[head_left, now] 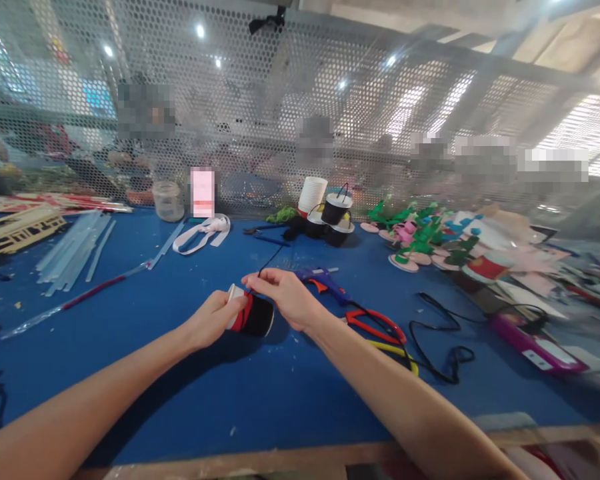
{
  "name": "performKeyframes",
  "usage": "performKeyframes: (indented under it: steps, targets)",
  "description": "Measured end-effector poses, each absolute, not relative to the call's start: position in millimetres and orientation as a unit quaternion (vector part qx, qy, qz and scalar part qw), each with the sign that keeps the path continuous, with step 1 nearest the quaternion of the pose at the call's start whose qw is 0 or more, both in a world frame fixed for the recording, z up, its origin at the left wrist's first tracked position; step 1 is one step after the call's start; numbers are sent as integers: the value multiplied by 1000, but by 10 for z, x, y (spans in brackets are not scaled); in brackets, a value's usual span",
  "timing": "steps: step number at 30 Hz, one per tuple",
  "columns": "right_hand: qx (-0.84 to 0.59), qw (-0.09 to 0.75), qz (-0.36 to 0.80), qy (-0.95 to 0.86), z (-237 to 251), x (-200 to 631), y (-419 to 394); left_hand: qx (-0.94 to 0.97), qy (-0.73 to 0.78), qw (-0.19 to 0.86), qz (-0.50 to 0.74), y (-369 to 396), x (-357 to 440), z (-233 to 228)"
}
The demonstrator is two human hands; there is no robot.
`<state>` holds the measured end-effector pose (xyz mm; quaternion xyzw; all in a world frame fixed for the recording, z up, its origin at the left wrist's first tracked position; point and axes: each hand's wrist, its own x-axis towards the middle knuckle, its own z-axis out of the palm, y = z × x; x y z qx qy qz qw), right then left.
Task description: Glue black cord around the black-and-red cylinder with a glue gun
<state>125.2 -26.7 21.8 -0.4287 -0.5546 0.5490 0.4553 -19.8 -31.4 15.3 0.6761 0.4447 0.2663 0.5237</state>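
Note:
Tilted on its side, a small paper cup (259, 317) with a white rim and a red and black outside is gripped by my left hand (219, 315). Thumb and fingers of that hand wrap round its rim end. My right hand (280, 288) pinches a thin black cord (271, 259) against the cup's upper side, and the cord's free end sticks up past the fingers. Just right of my right hand lies a blue hot glue gun (330, 283) with an orange trigger. Scissors with red and yellow handles (377, 325) lie partly behind my right forearm.
Black-wrapped cups (336, 208) stand at the back beside a stack of white cups (313, 193). Pliers (267, 235) and white ribbon (203, 233) lie nearby. Glue sticks (75, 250) are at left. Green and pink crafts (415, 240) and a purple power strip (537, 343) occupy the right.

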Motion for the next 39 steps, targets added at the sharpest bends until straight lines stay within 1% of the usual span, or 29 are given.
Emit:
performKeyframes:
  steps: [2, 5, 11, 15, 25, 34, 39]
  targets:
    - [-441, 486, 513, -554, 227, 1288, -288, 661, 456, 535, 263, -317, -182, 164]
    - [-452, 499, 461, -578, 240, 1357, -320, 630, 465, 560, 272, -313, -156, 177]
    - [-430, 497, 389, -646, 260, 1426, -360, 591, 473, 591, 279, -314, -117, 195]
    - [-441, 482, 344, -675, 284, 1424, -364, 599, 485, 580, 263, -345, -102, 215]
    - [-494, 423, 330, -684, 239, 1406, -347, 670, 412, 558, 265, -424, -134, 156]
    - [-512, 381, 329, -696, 203, 1406, -334, 694, 395, 543, 260, -445, -162, 181]
    - [-524, 357, 319, -705, 219, 1382, -349, 720, 403, 505, 253, -468, -173, 207]
